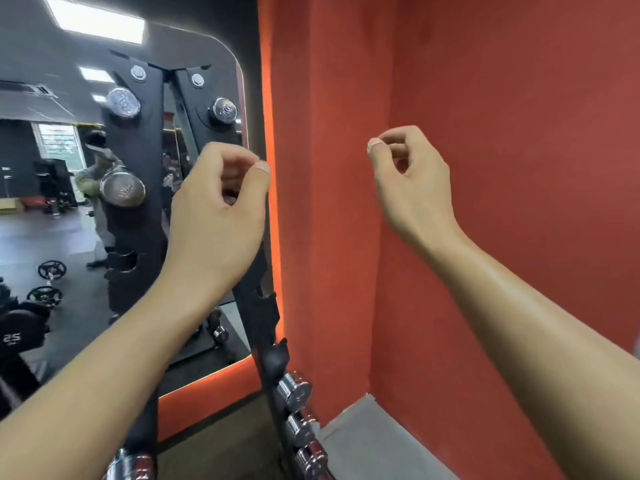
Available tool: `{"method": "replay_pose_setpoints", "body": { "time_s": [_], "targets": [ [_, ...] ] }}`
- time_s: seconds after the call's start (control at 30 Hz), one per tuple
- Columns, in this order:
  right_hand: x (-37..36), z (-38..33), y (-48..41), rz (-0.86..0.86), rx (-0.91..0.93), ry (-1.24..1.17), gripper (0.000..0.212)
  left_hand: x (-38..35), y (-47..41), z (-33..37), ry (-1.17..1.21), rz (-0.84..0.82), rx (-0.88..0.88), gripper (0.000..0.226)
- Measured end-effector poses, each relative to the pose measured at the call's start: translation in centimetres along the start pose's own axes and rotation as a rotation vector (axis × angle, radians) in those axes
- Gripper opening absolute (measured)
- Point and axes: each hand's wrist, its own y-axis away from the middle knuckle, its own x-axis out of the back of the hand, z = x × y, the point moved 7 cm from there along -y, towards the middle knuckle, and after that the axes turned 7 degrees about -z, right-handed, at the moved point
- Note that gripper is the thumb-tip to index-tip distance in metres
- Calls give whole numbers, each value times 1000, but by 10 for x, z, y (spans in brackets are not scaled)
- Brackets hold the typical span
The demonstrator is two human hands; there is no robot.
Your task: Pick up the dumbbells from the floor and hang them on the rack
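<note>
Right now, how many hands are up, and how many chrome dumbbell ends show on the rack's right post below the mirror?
Hands: 2, left hand and right hand
Dumbbell ends: 3
Total: 5

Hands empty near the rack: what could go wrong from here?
The left hand is up by the rack; its empty notches could pinch it. The mirror sits right behind the rack, so a mishung weight might strike it. Low dumbbells jut out and could be knocked.
</note>
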Motion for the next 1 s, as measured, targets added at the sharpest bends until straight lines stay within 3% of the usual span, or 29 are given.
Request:
{"method": "replay_pose_setpoints", "body": {
  "time_s": [0.2,0.47,0.8,1.0],
  "targets": [
    [55,-29,58,31,-23,91,21,-3,43,45,96,-40,-5,9],
    [168,-54,194,154,-81,273,20,-41,157,137,269,-224,-41,5],
    [370,-122,342,420,-309,652,18,-115,261,285,599,-530,-90,7],
    [442,-178,436,561,-490,872,22,-155,341,357,780,-846,-82,7]
  ]
}}
